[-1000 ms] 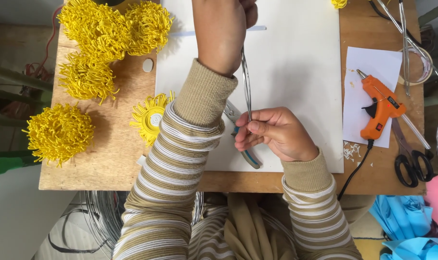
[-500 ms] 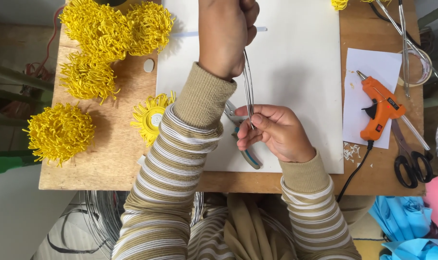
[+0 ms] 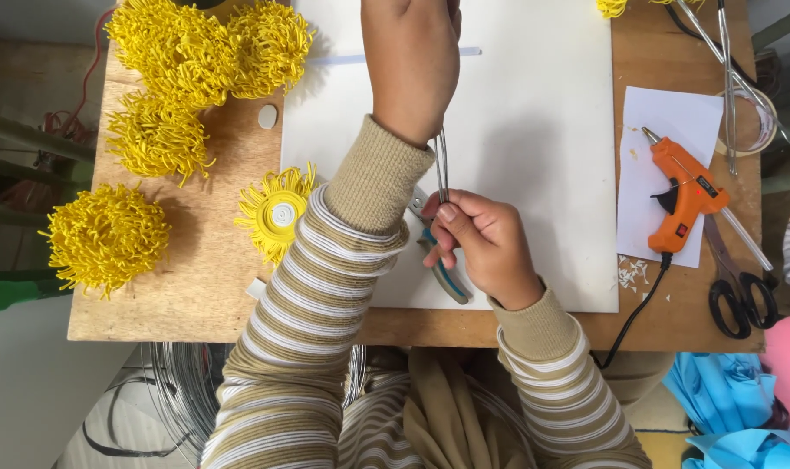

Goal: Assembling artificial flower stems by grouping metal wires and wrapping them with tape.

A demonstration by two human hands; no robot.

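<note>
Gripped: right hand (image 3: 486, 243), fingers closed around blue-handled pliers (image 3: 440, 265) and pinching the lower end of a thin, doubled metal wire (image 3: 442, 165), centre of the frame. Left hand (image 3: 412, 61), upper centre, closed on the wire's upper end; the wire runs straight between the two hands, over a smooth white board (image 3: 543, 130).

Near edge: striped ribbed sleeves; coil of grey wire (image 3: 174, 391) below the wooden table (image 3: 187, 287), lower left; blue crumpled material (image 3: 729, 399), lower right.

Middle: flat yellow fringed disc (image 3: 276, 213) with a white spiral centre, just left of the left sleeve; orange glue gun (image 3: 683, 195) on a white paper sheet (image 3: 673, 113), right; black-handled scissors (image 3: 742, 295) beside it.

Far: shaggy yellow pompom flowers (image 3: 195, 52), upper left, one more (image 3: 107, 236) at the left edge.

Change since half a second ago: the left hand has shifted slightly rightwards in the frame; the right hand keeps its pinch on the wire
</note>
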